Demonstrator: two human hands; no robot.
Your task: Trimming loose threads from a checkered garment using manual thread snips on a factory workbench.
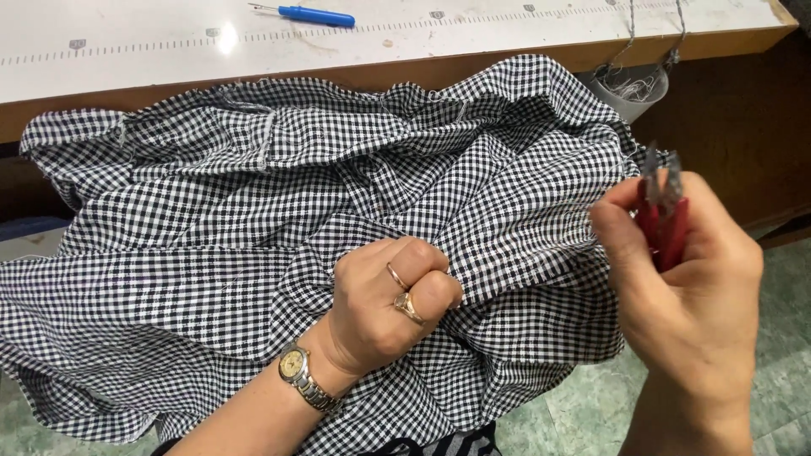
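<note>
Checked cloth, soft and light, bunches under the left hand, fisted on a fold; right hand grips red snips at its edge.

The left hand is seen from above, back turned upward, with its forearm entering from the lower edge and angled up to the right. Its fingers are curled into a closed fist and pressed downward, knuckles pointing right. Two rings are worn on its fingers and a watch on the wrist. The right hand is raised at the right side, its wrist rising from the lower right corner. Its fingers are wrapped shut in a closed grip, with the thumb extended upward and to the left.
</note>
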